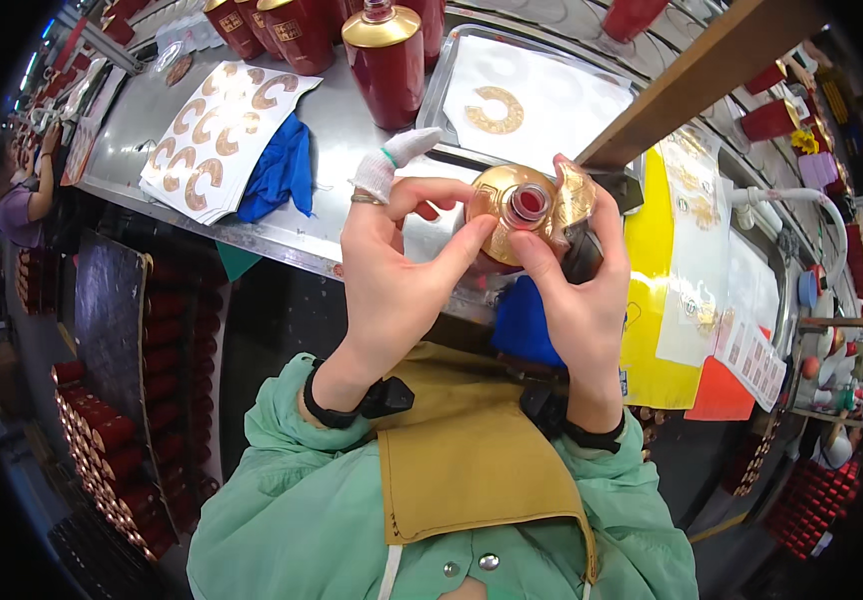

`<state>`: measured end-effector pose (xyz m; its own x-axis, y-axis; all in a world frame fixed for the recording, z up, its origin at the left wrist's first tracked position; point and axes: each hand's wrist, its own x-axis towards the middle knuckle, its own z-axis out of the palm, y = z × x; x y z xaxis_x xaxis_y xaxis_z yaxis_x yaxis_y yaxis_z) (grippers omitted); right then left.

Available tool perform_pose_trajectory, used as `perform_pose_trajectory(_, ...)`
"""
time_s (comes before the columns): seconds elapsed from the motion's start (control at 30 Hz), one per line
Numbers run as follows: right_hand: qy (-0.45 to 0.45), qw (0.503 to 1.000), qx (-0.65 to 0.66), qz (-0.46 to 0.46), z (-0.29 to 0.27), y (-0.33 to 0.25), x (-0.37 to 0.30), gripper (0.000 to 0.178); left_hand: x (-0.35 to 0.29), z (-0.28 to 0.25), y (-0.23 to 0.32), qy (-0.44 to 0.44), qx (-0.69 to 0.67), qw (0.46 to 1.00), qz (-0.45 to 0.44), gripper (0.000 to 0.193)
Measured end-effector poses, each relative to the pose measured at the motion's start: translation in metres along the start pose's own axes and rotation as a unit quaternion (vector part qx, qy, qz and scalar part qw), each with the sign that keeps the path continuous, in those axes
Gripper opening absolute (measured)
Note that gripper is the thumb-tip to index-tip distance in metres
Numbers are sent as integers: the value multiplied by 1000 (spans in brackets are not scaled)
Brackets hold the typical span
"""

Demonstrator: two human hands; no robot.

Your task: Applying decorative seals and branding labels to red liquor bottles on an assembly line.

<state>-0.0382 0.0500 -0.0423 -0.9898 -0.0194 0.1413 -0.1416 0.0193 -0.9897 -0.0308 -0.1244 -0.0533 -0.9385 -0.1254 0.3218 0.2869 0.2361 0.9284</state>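
Note:
Both hands hold a dark red bottle (530, 203) with a gold shoulder, its open mouth facing me. My left hand (392, 270) grips the bottle's left side, thumb on the gold shoulder; its index finger wears a white fingertip cot. My right hand (577, 290) grips the right side and pinches a curved gold label (577, 195) against the shoulder. The bottle's lower body is hidden behind my hands.
A metal table (332, 130) carries a sheet of gold C-shaped labels (222, 125), a blue cloth (280, 170), more red bottles (385, 60) and a tray (542, 95) with one gold label. A wooden beam (712, 70) crosses at upper right. Red bottles (112, 440) stand in rows on the floor at left. Another person (22, 195) works far left.

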Motion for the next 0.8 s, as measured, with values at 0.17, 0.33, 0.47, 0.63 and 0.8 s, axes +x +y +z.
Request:
perform_pose_trajectory(0.17,-11,1000,6,-10,0,-1,-1,61,8,6,-8,-21,-280,955,-97,64)
perform_pose_trajectory(0.33,-22,1000,4,-11,0,-2,0,60,11,15,-12,-29,-346,927,-142,56)
perform_pose_trajectory(0.47,-28,1000,3,1,0,-3,-1,61,13,17,-13,-17,-396,899,-189,52)
perform_pose_trajectory(0.63,-27,1000,10,-2,0,-4,-1,60,17,17,-15,-6,-422,883,-206,44)
perform_pose_trajectory(0.8,-33,999,-15,-8,0,-4,-1,59,18,21,-27,6,-448,869,-211,38)
